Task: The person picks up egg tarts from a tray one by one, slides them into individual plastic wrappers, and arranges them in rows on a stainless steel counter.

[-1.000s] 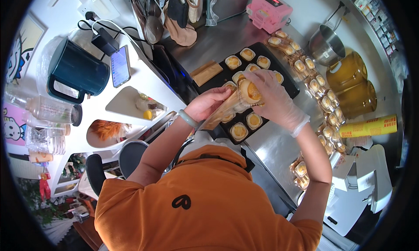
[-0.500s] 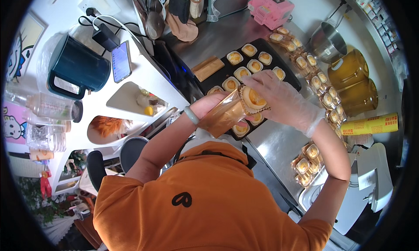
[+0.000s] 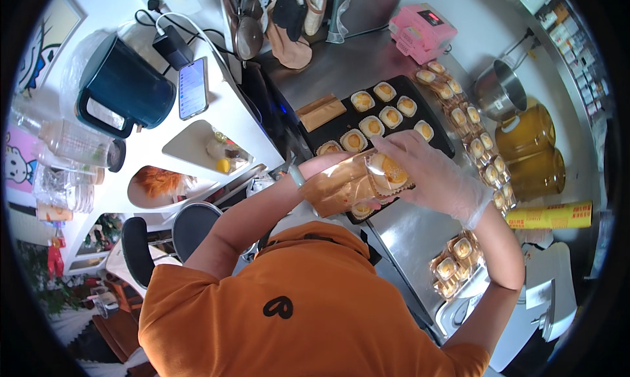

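The stainless-steel countertop [image 3: 401, 240] carries a black baking tray [image 3: 432, 111] — from it, a pink boxy appliance [image 3: 420, 32] sits at one o'clock, bagged tarts [image 3: 474, 116] at three and five.

Your pic's bright, coolish overall. Hard glare on the steel counter [image 3: 396, 238] just below your R hand [image 3: 430, 173]; small glints on the clear bag [image 3: 336, 185] btwn your hands. Deep shadow on the black unit [image 3: 268, 101] beyond your L hand [image 3: 326, 162]. Fisheye bends the shelf [image 3: 550, 38] far R of your R hand; corners go black.
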`<state>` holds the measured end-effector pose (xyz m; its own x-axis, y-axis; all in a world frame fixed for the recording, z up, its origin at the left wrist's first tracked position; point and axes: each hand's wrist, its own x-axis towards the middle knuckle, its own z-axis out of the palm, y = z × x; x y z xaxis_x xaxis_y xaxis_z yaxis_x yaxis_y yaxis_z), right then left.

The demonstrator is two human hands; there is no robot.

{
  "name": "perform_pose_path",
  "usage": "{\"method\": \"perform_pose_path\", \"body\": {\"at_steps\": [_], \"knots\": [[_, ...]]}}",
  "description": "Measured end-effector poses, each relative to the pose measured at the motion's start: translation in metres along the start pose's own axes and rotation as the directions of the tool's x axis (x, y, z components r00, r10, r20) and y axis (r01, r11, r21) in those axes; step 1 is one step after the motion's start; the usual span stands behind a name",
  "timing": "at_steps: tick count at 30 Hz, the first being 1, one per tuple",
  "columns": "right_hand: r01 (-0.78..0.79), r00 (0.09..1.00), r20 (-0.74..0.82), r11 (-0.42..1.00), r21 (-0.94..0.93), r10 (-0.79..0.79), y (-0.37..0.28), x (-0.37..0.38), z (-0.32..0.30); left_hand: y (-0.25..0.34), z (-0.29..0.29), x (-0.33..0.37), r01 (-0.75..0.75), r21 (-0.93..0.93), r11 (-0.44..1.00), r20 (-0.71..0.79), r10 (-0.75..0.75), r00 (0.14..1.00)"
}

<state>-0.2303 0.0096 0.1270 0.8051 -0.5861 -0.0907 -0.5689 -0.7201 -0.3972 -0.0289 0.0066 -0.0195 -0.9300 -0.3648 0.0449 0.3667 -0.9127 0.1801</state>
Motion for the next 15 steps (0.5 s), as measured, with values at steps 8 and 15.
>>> {"method": "perform_pose_path", "body": {"at_steps": [8, 15], "knots": [[-0.005, 0.998, 0.067, 0.998, -0.06, 0.009, -0.003, 0.006, -0.005, 0.003, 0.025, -0.003, -0.028, 0.446, 0.894, -0.165, 0.113, 0.98], [0.021, 1.0, -0.025, 0.917, 0.399, -0.011, -0.006, 0.01, -0.002, 0.004, -0.028, 0.006, -0.12, 0.037, 0.992, -0.043, 0.122, 0.992]]}}
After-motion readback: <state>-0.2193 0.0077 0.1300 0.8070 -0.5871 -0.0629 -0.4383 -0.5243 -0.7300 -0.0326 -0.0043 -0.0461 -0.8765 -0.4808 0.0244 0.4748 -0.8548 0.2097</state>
